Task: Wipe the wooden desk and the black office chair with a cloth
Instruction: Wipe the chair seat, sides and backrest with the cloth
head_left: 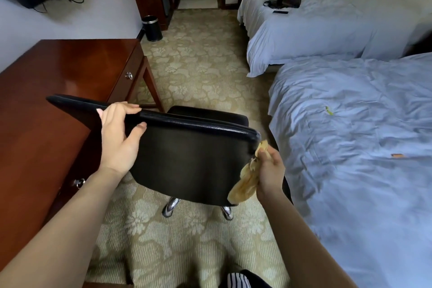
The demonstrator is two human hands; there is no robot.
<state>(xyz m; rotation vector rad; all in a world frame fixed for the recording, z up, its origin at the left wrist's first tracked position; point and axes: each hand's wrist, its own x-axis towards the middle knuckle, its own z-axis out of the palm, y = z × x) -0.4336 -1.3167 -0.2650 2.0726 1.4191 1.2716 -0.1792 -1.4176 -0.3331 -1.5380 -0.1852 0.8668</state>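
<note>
The black office chair [187,159] stands in front of me with its backrest toward the camera. My left hand [119,138] grips the top edge of the backrest, fingers over the rim and thumb on the near face. My right hand [270,170] holds a crumpled yellow cloth [247,177] against the backrest's right edge. The glossy reddish wooden desk [46,100] runs along the left, with the chair's left corner overlapping it.
Two beds with pale blue covers fill the right side, the near bed [362,159] close to the chair. A black bag [288,0] lies on the far bed. A black bin [152,28] stands by the wall. Patterned carpet [198,65] stretches beyond the chair.
</note>
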